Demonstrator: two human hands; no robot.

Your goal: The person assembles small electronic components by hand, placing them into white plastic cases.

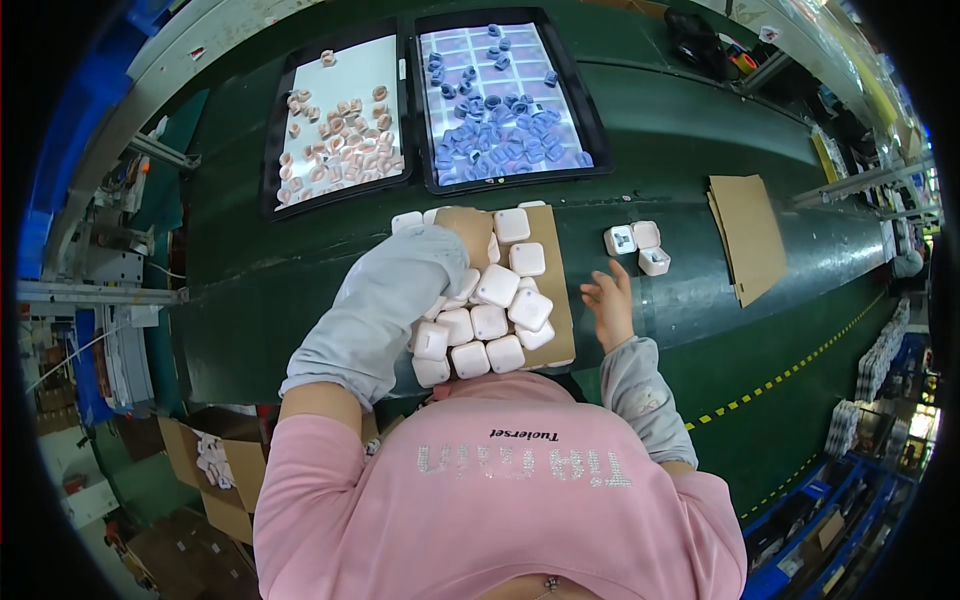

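My left hand (pixel 470 232), in a grey sleeve cover, reaches over the far part of a pile of small white square cases (pixel 497 286). Its fingers are turned down and mostly hidden, and one white case edge shows beside them. The cases lie heaped on a piece of brown cardboard (pixel 562 300) right in front of me. To the right, my right hand (pixel 610 303) is held above the green bench, fingers apart and nothing in them. Just beyond its fingertips stand a few white cases (pixel 637 243) grouped together, lids raised, with something dark inside one.
At the back, one black tray (pixel 345 120) holds many small pink ring-like pieces and another black tray (pixel 502 100) holds blue ones. Flat brown cardboard sheets (pixel 746 235) lie on the green bench (pixel 660 310) to the right. An open carton (pixel 222 462) stands low at the left.
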